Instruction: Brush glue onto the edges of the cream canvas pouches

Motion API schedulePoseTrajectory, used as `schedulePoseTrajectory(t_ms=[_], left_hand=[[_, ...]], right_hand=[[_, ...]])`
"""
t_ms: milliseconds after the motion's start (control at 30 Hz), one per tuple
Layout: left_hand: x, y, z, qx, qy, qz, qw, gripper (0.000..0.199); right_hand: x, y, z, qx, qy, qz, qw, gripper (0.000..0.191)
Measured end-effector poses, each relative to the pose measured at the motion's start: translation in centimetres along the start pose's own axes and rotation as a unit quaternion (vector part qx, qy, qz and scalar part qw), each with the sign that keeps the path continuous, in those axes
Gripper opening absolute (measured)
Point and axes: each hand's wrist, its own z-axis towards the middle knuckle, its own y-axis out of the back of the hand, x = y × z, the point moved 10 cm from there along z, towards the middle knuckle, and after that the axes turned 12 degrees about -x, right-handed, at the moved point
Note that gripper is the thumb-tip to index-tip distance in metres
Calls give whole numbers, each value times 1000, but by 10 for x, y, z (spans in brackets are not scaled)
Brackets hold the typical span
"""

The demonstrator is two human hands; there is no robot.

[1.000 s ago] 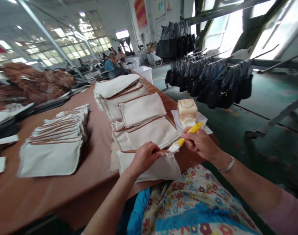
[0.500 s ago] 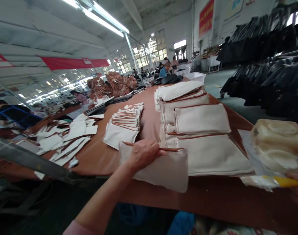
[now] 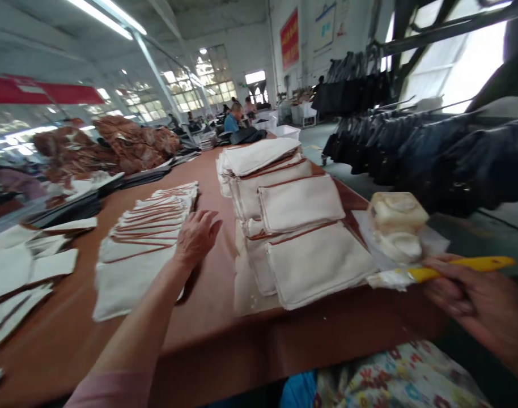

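Observation:
My left hand (image 3: 198,235) is over the right edge of a fanned row of cream fabric pieces with brown edges (image 3: 135,272), its fingers apart and nothing held. At the right, my right hand (image 3: 463,289) grips a yellow-handled brush (image 3: 429,274), whose bristles are coated white and lie close to the corner of the nearest cream piece. Stacks of cream pieces (image 3: 318,260) stand in the middle. Behind the brush a whitish tub (image 3: 398,212) sits on a paper sheet (image 3: 435,242).
Loose cream scraps (image 3: 12,266) lie at the left on the brown table (image 3: 216,294). Bundled brown material (image 3: 131,144) and dark stacks are further back. Black bags (image 3: 382,147) hang on racks at the right. A person in blue (image 3: 232,121) is far off.
The cream piece my left hand held now lies at the near end of the row, and that hand is empty. The view has turned right, bringing my right hand and brush further in.

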Motion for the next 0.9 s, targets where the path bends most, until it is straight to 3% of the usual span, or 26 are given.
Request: schedulePoseTrajectory(t_ms=[67, 133, 200, 267, 367, 500, 600, 700, 767, 900], left_hand=[[-83, -33, 13, 36, -39, -108, 993, 31], [-160, -68, 23, 116, -52, -173, 977, 28], [-215, -99, 31, 189, -19, -180, 965, 27], [-249, -123, 40, 223, 33, -157, 962, 30], [-275, -145, 53, 231, 95, -121, 961, 37], [-287, -161, 57, 268, 159, -113, 943, 42], [-295, -157, 55, 306, 166, -159, 924, 36], [-300, -136, 48, 333, 154, -231, 901, 33], [-307, -118, 38, 359, 175, -350, 848, 41], [-326, -78, 13, 413, 265, -590, 641, 59]], right_hand=[[9, 1, 1, -12, -2, 18, 1000, 25], [17, 2, 2, -13, 8, 45, 999, 23], [21, 6, 0, -11, 17, 62, 998, 21], [23, 14, -2, -12, 23, 72, 997, 19], [26, 30, -3, -16, 28, 79, 996, 17], [30, 46, 1, -32, 31, 96, 994, 19], [33, 50, 4, -34, 31, 110, 993, 20], [44, 48, 7, -26, 47, 116, 992, 20], [58, 43, 9, -19, 63, 124, 990, 20], [90, 23, 10, 9, 99, 128, 987, 20]])
